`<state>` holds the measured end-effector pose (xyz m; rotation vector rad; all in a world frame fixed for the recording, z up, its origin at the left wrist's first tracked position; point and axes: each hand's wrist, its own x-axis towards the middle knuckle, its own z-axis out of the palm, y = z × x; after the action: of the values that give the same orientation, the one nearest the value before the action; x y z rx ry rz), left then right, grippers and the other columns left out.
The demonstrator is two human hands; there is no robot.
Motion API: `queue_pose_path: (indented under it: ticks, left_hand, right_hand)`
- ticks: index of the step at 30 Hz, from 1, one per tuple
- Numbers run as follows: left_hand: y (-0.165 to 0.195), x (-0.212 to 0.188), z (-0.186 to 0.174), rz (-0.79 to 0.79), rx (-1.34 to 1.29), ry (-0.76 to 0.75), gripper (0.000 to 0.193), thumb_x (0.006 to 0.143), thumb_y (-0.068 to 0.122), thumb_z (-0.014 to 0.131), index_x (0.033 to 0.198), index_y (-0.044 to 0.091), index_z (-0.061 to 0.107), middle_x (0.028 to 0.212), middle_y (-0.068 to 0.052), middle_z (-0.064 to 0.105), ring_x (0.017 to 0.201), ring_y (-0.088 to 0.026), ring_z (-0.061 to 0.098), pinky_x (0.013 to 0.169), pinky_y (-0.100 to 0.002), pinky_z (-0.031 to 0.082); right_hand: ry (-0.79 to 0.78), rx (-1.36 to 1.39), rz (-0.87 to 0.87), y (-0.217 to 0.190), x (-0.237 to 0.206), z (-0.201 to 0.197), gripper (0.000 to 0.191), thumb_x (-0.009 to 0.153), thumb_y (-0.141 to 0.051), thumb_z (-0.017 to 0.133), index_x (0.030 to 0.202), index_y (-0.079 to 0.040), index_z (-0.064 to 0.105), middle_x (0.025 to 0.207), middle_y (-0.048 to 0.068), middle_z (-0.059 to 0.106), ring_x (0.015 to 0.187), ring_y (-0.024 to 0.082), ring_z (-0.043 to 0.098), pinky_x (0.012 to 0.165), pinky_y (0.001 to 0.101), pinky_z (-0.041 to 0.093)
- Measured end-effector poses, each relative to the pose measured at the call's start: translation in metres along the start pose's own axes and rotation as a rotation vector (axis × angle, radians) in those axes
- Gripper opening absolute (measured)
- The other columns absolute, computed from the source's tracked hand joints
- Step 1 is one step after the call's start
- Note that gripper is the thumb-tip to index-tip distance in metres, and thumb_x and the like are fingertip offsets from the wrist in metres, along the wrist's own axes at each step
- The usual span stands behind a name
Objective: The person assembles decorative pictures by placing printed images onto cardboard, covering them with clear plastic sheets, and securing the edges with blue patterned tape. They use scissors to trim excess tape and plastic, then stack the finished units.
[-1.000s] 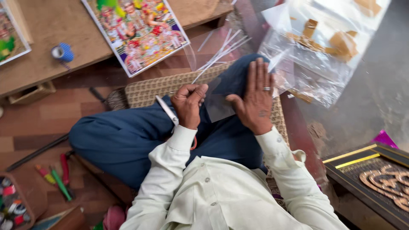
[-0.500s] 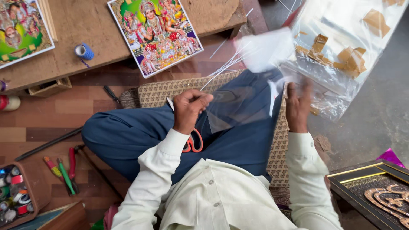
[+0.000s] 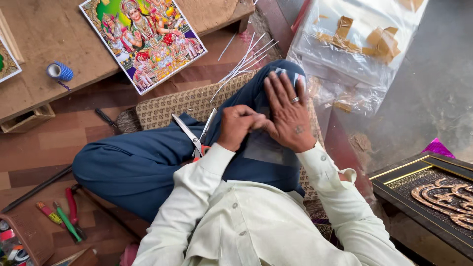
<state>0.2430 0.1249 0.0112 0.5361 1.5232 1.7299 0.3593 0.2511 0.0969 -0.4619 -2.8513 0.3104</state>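
Low wooden surface (image 3: 34, 74), upper left: colourful picture print (image 3: 143, 42) and blue thread spool (image 3: 60, 72) on it. Clear plastic sheet (image 3: 268, 145): lying on your blue-trousered lap, beneath both hands. Your right hand (image 3: 288, 116): flat on the sheet, fingers spread apart. Your left hand (image 3: 239, 127): fingers curled together at the sheet's edge. Scissors (image 3: 197, 135): blades open, resting on your thigh beside the left hand.
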Motion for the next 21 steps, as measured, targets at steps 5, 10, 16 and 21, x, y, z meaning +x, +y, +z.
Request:
queue_pose_path:
  ticks: [5, 10, 16, 21]
  left_hand:
    - [0.034, -0.026, -0.053, -0.083, 0.008, -0.007, 0.012, 0.082, 0.007, 0.083, 0.077, 0.000, 0.074, 0.062, 0.000, 0.065, 0.053, -0.006, 0.055, 0.050, -0.023, 0.042]
    - [0.083, -0.047, -0.110, 0.040, 0.218, 0.003, 0.010, 0.083, 0.007, 0.082, 0.081, 0.000, 0.075, 0.068, 0.000, 0.068, 0.062, -0.006, 0.058, 0.058, -0.023, 0.045]
    - [0.136, -0.034, -0.127, 0.255, 0.511, -0.024, 0.011, 0.084, 0.007, 0.081, 0.082, -0.001, 0.073, 0.073, -0.001, 0.072, 0.067, -0.006, 0.063, 0.063, -0.024, 0.050]
    - [0.163, -0.014, -0.133, 0.242, 0.448, -0.021, 0.011, 0.089, 0.006, 0.080, 0.085, 0.000, 0.073, 0.074, -0.001, 0.069, 0.069, -0.005, 0.057, 0.063, -0.024, 0.047]
  right_hand:
    - [0.072, 0.072, 0.083, 0.030, 0.008, 0.008, 0.102, 0.097, -0.072, 0.047, 0.163, 0.003, 0.027, 0.169, 0.024, 0.029, 0.158, 0.041, 0.023, 0.129, 0.0528, 0.015]
    - [0.149, 0.393, 0.206, 0.062, 0.015, 0.026, 0.075, 0.107, -0.042, 0.056, 0.164, -0.001, 0.030, 0.166, 0.028, 0.035, 0.154, 0.043, 0.034, 0.126, 0.0473, 0.027]
    - [0.340, 0.707, 0.505, 0.091, 0.012, 0.049, 0.046, 0.113, -0.035, 0.047, 0.138, 0.000, 0.065, 0.113, 0.019, 0.072, 0.104, 0.025, 0.064, 0.097, 0.0339, 0.050]
    - [0.500, 0.666, 0.469, 0.103, -0.020, 0.067, 0.033, 0.114, -0.023, 0.055, 0.121, 0.005, 0.072, 0.097, 0.008, 0.073, 0.089, 0.014, 0.064, 0.082, 0.0288, 0.051]
